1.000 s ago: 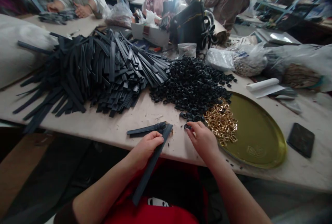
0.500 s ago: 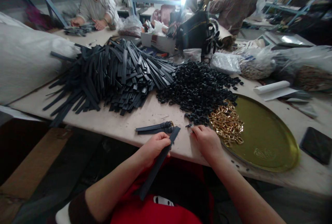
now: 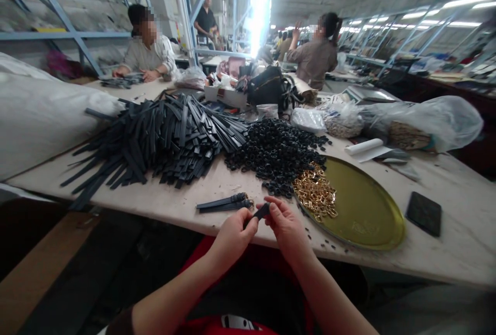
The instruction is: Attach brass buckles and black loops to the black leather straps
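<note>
My left hand (image 3: pixel 238 229) is closed around a dark flat strap (image 3: pixel 262 211), whose end sticks out past the thumb. At that end my right hand (image 3: pixel 289 226) has its thumb and fingertips pinched together; anything small between them is too hidden to name. Just behind my left hand lie a few dark straps (image 3: pixel 220 204) with gold buckles on them. Beyond both hands is a heap of small black loops (image 3: pixel 275 149). Gold buckles (image 3: pixel 315 193) are piled on the left part of an oval golden tray (image 3: pixel 364 216), to the right of my right hand.
A large heap of dark straps (image 3: pixel 166 138) covers the table's left side, beside a big white sack (image 3: pixel 46 112). A phone (image 3: pixel 424 213) lies right of the tray. Plastic bags (image 3: pixel 437 118) and a black bag (image 3: pixel 265 89) stand behind. Other people work farther back.
My right hand has left the edge of the loop heap and come to the strap's end at my left hand. The view has tilted up.
</note>
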### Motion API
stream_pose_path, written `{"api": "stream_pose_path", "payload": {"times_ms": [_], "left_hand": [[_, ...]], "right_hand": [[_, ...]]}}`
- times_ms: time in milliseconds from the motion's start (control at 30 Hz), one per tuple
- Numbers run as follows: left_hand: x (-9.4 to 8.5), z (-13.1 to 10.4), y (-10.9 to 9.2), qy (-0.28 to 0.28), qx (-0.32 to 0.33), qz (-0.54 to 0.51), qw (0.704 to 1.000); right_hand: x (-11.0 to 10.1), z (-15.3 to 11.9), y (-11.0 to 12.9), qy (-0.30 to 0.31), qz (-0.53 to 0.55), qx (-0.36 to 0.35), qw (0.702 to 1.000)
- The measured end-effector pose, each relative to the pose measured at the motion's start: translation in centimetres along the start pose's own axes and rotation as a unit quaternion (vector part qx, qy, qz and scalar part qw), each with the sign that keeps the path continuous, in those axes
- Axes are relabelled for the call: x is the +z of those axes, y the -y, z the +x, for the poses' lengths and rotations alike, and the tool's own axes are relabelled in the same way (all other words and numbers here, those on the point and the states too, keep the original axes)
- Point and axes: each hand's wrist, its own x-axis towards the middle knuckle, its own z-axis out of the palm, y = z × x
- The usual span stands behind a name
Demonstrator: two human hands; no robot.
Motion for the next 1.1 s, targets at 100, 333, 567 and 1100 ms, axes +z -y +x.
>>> {"api": "stream_pose_path", "payload": {"times_ms": [100, 333, 567, 1100], "left_hand": [[-0.5, -0.3, -0.2, 0.03, 0.019, 0.073, 0.997], [-0.8, 0.3, -0.6, 0.113, 0.012, 0.05, 0.992], [0.1, 0.9, 1.3, 0.091, -0.042, 0.032, 0.994], [0.8, 3.5, 0.9, 0.058, -0.084, -0.154, 0.983]], "right_hand": [[0.2, -1.0, -0.6, -0.013, -0.123, -0.086, 0.989], [0.0, -1.1, -1.8, 0.005, -0.128, -0.111, 0.985], [0.3, -1.0, -3.4, -0.016, -0.099, -0.085, 0.991], [-11.7, 8.1, 4.6, -0.132, -0.622, -0.183, 0.75]]}}
